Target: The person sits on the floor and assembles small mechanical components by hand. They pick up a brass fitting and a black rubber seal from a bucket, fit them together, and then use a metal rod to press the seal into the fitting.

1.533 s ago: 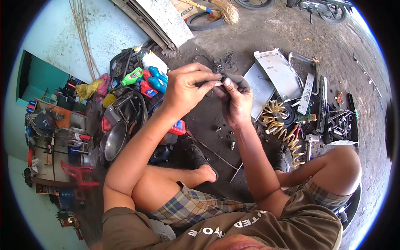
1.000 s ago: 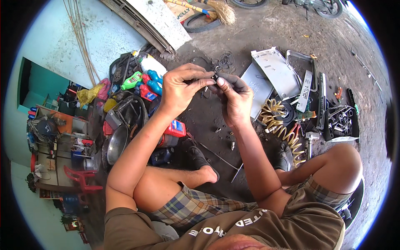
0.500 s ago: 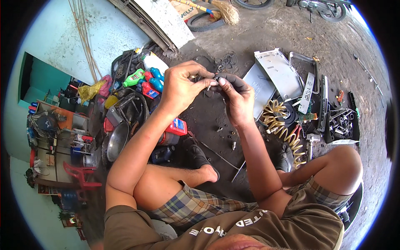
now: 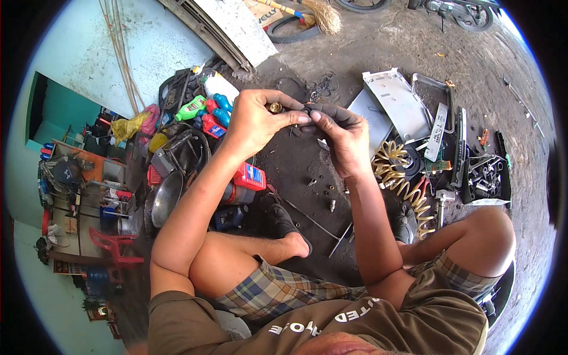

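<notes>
Gold-coloured fitting (image 4: 276,107), upper centre: glossy metal. Pan (image 4: 167,200), left: smooth, shiny metal. 2 blue bottles (image 4: 222,118), upper left: glossy plastic. Shorts (image 4: 284,291), lower centre: matt cloth. Ground (image 4: 390,50), upper right: rough, matt.

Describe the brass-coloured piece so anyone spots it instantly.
Find the left hand, upper middle. Between its thumb and index finger sits the brass-coloured piece, small and round. Its gold tone separates it from the dark part at the fingertips.

Left hand (image 4: 255,121), right hand (image 4: 349,142) raised close together, fingers (image 4: 336,112) curled, thumbs (image 4: 294,118) pressing inward.
</notes>
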Action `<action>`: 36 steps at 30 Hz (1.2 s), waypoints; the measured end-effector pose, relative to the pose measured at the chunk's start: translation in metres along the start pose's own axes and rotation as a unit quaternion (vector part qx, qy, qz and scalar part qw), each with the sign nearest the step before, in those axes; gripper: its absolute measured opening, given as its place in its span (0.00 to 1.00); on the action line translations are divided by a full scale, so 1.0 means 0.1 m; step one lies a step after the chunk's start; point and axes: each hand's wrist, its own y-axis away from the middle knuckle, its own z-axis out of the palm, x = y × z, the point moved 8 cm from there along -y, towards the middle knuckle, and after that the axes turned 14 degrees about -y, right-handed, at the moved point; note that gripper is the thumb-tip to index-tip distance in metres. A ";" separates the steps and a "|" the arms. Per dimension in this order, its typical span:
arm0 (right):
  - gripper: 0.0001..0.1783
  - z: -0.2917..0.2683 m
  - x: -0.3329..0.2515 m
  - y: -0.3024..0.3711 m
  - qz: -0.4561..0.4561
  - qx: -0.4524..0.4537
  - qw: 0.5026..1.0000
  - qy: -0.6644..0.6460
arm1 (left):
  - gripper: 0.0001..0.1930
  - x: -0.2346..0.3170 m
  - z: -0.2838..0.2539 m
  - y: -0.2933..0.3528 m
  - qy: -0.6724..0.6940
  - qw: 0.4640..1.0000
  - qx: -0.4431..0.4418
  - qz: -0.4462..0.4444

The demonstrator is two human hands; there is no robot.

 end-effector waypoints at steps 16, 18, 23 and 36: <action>0.13 0.06 -0.02 0.04 -0.048 0.011 0.999 0.007 | 0.09 0.06 -0.07 0.03 0.003 0.999 0.003 0.048; 0.12 0.07 -0.04 0.06 -0.073 0.018 0.997 0.036 | 0.09 0.04 -0.06 0.03 0.014 0.999 -0.004 0.045; 0.09 0.10 -0.09 0.12 -0.137 0.042 0.985 0.095 | 0.09 0.05 -0.05 0.04 0.030 0.999 -0.005 0.017; 0.08 0.30 -0.28 0.28 -0.223 -0.005 0.970 0.094 | 0.13 0.62 -0.28 0.42 -0.192 0.863 0.220 0.413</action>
